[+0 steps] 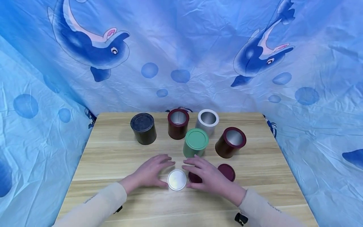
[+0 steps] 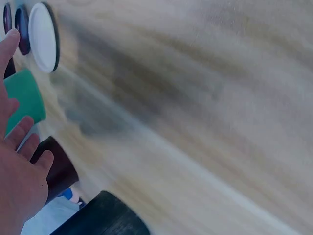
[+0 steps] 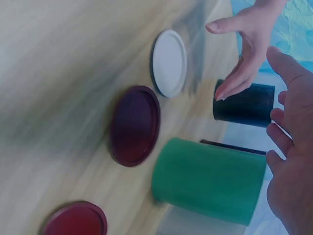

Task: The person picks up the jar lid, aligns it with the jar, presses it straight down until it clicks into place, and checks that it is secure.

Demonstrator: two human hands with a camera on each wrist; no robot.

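Lid point(image 1: 177, 180), white and round, lies flat on the wooden table point(image 1: 113, 167) between the left hand point(image 1: 151, 171) and the right hand point(image 1: 209, 177); neither grips anything, and their fingers are loosely spread. It looks light, stiff and perhaps slick but hardly fragile, best pinched at opposite sides of its edge.

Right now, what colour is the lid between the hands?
That lid is white, clearest in the head view.
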